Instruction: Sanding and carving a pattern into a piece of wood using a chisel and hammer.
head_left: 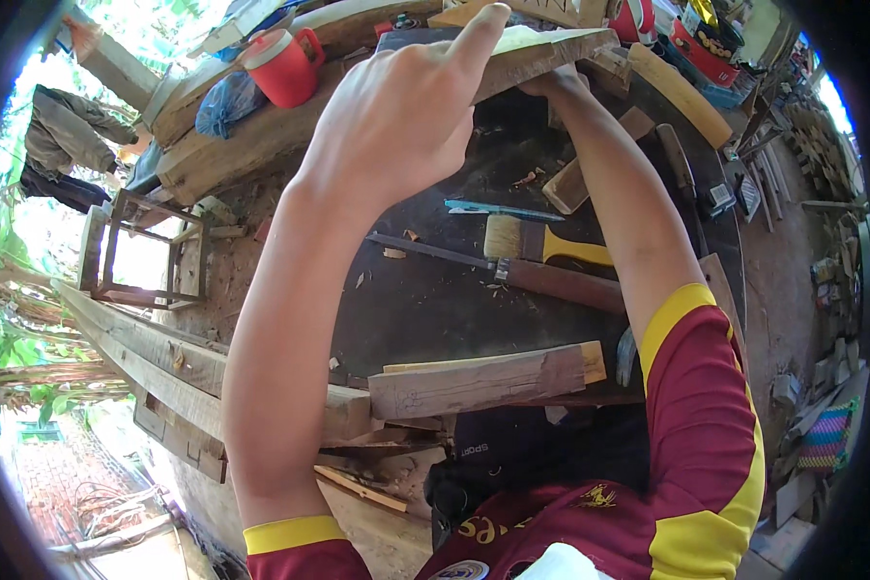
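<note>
A thick piece of wood (541, 60) with a pale top and rough brown side is raised over the far part of the dark worktable (425, 319). My left hand (391, 121) is at its left end, index finger stretched out along it; the other fingers look curled and are mostly hidden. My right hand (556, 82) grips the wood from below on the right, its fingertips out of sight. Between my arms lie a blue pen (503, 210), a paintbrush (532, 242) with a yellow handle, and a long flat tool (551, 282) with a wooden handle.
Two stacked wood pieces (483, 382) lie along the table's near edge. A red jug (282, 68) and a blue plastic bag (230, 104) sit on timber at the far left. A wooden frame (155, 251) stands left. A wooden-handled tool (677, 159) lies right of my forearm.
</note>
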The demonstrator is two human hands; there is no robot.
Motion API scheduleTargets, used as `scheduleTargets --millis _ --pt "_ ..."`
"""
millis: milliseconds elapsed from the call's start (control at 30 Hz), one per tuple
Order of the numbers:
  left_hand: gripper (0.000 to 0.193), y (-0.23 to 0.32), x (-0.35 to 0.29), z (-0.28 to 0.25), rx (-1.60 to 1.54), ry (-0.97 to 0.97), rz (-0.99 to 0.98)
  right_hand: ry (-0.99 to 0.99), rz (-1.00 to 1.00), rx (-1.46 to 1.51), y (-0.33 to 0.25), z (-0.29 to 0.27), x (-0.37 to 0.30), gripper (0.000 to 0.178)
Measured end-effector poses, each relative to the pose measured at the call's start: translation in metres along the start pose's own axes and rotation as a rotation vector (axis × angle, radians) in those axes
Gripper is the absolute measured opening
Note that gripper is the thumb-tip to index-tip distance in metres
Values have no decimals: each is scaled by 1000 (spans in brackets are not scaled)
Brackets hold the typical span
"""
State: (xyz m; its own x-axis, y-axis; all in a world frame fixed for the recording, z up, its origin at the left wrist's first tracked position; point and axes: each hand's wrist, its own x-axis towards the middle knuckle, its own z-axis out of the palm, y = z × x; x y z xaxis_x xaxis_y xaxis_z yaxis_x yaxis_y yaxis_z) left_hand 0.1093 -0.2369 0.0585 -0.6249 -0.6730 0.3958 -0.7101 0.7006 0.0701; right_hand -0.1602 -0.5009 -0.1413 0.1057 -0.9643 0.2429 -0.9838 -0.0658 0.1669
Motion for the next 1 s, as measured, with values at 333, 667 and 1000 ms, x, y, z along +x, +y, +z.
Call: scheduleTargets --millis 333,667,1000 --pt "83 -5 0 3 39 -26 -78 192 -23 49 -7 -14 -29 46" --pt "81 -10 -5 2 1 -1 -89 -12 -35 238 -19 -51 -53 46" --pt "81 -5 -6 -2 9 54 -6 177 -179 -82 -9 -22 -40 23"
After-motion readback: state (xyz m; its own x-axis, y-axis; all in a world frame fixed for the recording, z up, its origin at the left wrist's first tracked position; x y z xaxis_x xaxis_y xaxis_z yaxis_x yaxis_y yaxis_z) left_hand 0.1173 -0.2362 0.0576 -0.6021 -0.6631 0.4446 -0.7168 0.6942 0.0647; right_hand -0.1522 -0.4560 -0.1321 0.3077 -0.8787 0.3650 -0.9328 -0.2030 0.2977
